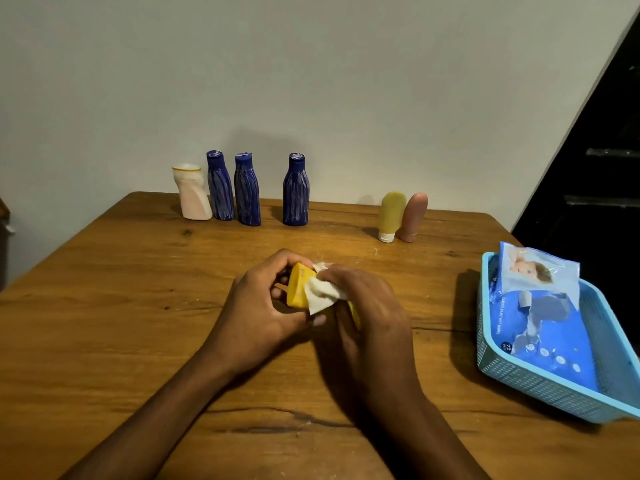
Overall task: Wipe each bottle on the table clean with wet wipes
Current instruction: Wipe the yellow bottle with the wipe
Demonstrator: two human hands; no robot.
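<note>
From the head camera, a yellow bottle [298,289] sits held above the middle of the wooden table [138,306], between both hands. It is a smooth, bright yellow plastic body, mostly hidden by fingers and cloth. Its long axis runs from far left to near right, with one flat end facing far left; which end that is cannot be told. The left hand [258,306] curls its fingers and thumb around that far-left end. The right hand [363,306] presses a crumpled white wet wipe [320,292] against the bottle's side, fingers clamped over wipe and bottle.

Along the far edge stand a white bottle [192,192], three dark blue bottles [247,190], and two inverted tubes, one yellow [391,214], one pink [414,216]. At the right, a light blue basket [554,386] holds a wipes pack [540,306].
</note>
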